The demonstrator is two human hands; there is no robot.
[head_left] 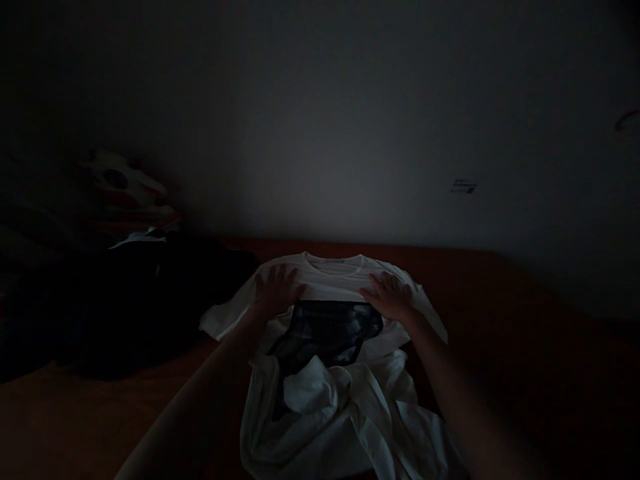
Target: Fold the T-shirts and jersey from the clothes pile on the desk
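Observation:
A white T-shirt [335, 288] with a dark print on its chest lies face up, its collar away from me. My left hand [279, 291] rests with spread fingers on the shirt near the left shoulder. On the right shoulder side my right hand [390, 295] lies flat, fingers apart. Neither hand grips the cloth. The lower part of the shirt is covered by a crumpled pale cloth [320, 440], bunched between my forearms. The scene is dim.
The clothes lie on an orange-brown bed surface [470, 287] against a grey wall [320, 133]. A large heap of dark clothing [135, 300] is at the left. Behind it sits a white and red item [127, 183], too dark to identify. A small label [464, 187] is on the wall.

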